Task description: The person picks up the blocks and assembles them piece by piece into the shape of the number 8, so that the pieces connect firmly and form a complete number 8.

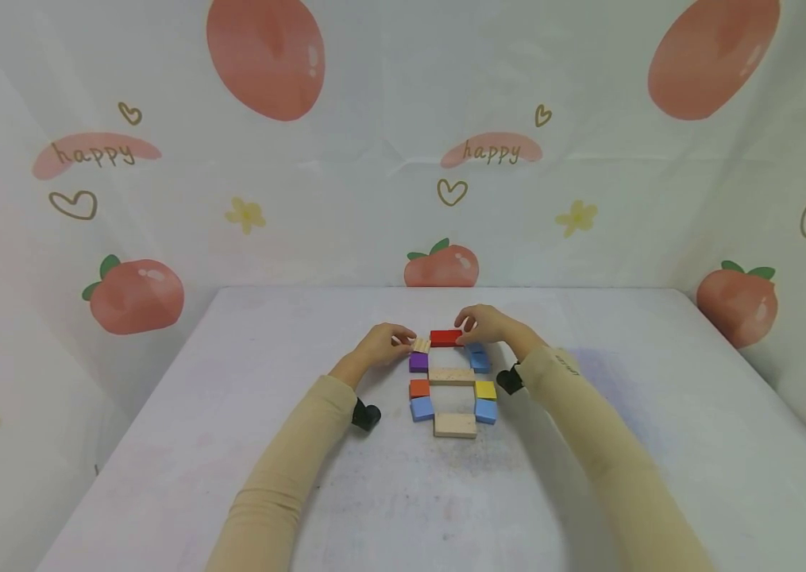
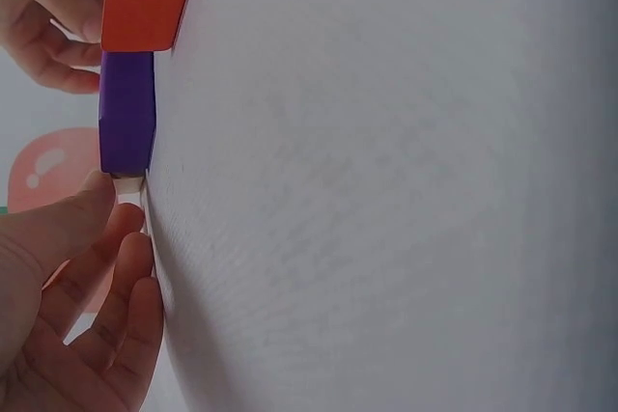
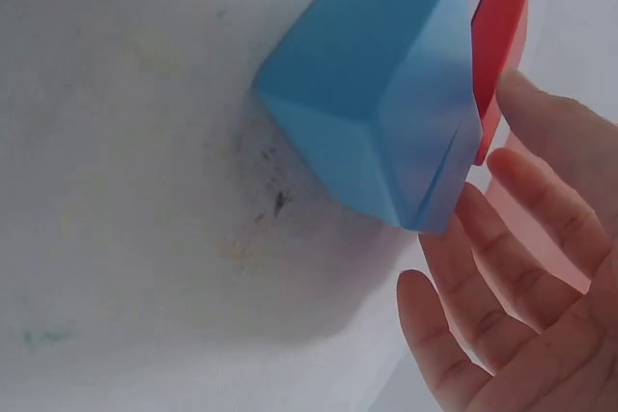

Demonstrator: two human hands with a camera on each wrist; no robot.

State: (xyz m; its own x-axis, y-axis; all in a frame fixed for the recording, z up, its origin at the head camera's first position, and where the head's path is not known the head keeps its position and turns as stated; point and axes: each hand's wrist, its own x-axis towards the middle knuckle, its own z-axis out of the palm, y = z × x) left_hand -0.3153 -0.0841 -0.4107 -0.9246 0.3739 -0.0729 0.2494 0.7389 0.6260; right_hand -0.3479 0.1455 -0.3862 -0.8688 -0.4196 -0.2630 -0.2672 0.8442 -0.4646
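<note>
On the white table, colored blocks form a ladder-like outline. My left hand (image 1: 383,343) is at its far left corner, thumb and index finger pinching a small striped wooden block (image 1: 421,345). That block lies just beyond a purple block (image 2: 127,113). Across from it, my right hand (image 1: 486,324) has its fingers loosely bent and spread around the right end of a red block (image 1: 445,338). In the right wrist view its thumb touches the red block's face, and the other fingers are close behind a blue block (image 3: 367,74).
Nearer parts of the outline include a long wooden block (image 1: 451,376) across the middle, an orange-red block (image 1: 420,388), a yellow block (image 1: 485,390), blue blocks (image 1: 422,409) and a front wooden block (image 1: 456,426). A printed curtain (image 1: 345,214) hangs behind the table.
</note>
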